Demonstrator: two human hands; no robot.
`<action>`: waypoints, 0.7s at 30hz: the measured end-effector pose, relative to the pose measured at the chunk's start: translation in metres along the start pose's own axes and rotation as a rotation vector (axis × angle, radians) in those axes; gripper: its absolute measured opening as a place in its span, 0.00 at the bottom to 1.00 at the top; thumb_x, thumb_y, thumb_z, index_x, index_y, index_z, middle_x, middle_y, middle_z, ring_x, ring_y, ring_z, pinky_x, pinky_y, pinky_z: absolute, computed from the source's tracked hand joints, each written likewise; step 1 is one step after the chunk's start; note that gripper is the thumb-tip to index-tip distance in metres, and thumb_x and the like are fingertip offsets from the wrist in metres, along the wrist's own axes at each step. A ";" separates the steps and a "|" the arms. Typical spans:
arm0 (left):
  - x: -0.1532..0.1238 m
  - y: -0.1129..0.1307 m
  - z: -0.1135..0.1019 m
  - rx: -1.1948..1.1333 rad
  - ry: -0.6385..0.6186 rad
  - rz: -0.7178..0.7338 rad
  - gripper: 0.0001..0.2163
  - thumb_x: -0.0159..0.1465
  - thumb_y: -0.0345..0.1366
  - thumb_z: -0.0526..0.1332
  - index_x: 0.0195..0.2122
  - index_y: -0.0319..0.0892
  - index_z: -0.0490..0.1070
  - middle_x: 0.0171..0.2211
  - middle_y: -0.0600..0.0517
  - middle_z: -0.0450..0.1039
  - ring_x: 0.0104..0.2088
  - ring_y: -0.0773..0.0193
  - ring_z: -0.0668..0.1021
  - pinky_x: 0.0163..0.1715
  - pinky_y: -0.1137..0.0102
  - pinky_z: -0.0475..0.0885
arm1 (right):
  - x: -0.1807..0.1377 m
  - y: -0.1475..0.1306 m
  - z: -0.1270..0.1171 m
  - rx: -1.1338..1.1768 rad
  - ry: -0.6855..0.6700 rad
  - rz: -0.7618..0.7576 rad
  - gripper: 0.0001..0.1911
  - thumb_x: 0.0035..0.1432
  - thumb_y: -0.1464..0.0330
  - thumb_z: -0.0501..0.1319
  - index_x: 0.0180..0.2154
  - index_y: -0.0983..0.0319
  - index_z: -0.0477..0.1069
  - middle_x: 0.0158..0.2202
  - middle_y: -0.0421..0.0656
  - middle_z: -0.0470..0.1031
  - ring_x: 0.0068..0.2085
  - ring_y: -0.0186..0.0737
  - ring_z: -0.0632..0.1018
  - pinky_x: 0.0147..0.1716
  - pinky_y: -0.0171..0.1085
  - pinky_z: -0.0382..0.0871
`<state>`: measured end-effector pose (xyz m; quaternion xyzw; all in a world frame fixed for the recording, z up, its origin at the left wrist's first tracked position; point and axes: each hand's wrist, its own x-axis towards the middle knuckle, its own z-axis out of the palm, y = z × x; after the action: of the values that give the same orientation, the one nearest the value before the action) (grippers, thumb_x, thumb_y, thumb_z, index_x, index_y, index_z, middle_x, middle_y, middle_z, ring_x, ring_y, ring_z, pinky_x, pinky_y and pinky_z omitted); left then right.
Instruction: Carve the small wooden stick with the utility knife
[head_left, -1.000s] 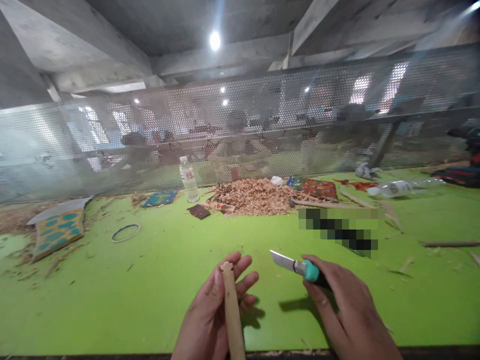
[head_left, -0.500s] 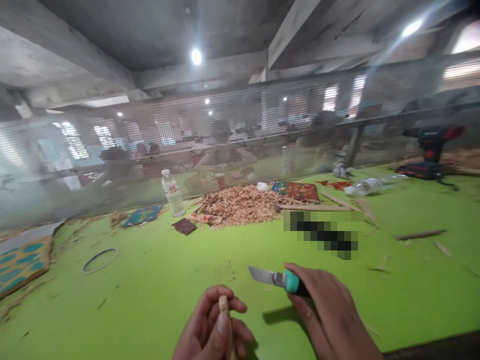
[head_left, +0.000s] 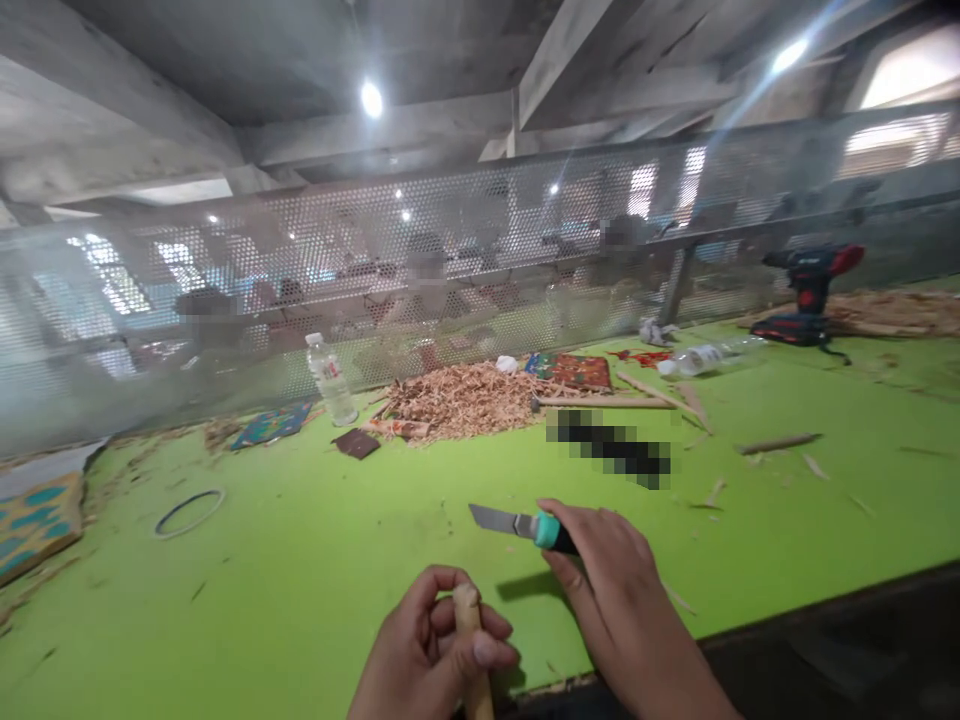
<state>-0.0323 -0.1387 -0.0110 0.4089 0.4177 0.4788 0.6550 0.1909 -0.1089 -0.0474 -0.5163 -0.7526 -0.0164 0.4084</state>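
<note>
My left hand [head_left: 431, 645] is closed around a thin wooden stick [head_left: 469, 620], held roughly upright with its cut, pale end showing above the thumb. To its right, my right hand [head_left: 607, 580] grips a carving knife [head_left: 510, 520] by its black and turquoise handle. The knife's slanted steel blade points left, above the green table and beyond the stick's tip, not touching it. The lower end of the stick runs out of the picture.
A heap of wood shavings [head_left: 472, 400] lies at mid table, near an upright plastic bottle [head_left: 330, 380] and a brown sandpaper-like piece [head_left: 355, 443]. A cordless drill [head_left: 806, 290] stands back right. A ring [head_left: 190, 513] lies left. A perforated screen [head_left: 465, 270] runs along the back.
The view has shifted right, so the table things appear further left. My left hand has turned the stick slightly, and the knife is still in my right hand.
</note>
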 end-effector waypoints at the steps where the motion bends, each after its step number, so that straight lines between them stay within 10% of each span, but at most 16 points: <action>1: -0.001 0.000 0.001 -0.008 0.018 0.004 0.25 0.53 0.47 0.84 0.42 0.42 0.74 0.35 0.46 0.86 0.36 0.56 0.87 0.41 0.66 0.80 | 0.000 0.001 0.000 0.005 -0.005 -0.007 0.16 0.79 0.68 0.53 0.65 0.54 0.62 0.52 0.50 0.82 0.52 0.60 0.80 0.56 0.62 0.67; 21: -0.013 0.016 0.009 -0.045 -0.062 -0.021 0.22 0.64 0.46 0.77 0.52 0.45 0.71 0.43 0.49 0.88 0.46 0.58 0.88 0.51 0.67 0.80 | 0.002 -0.002 -0.017 -0.065 -0.034 -0.006 0.17 0.78 0.61 0.59 0.62 0.59 0.71 0.53 0.46 0.80 0.52 0.53 0.81 0.56 0.58 0.74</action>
<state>-0.0306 -0.1496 0.0087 0.4043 0.3905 0.4683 0.6817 0.1994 -0.1157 -0.0338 -0.5271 -0.7601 -0.0334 0.3787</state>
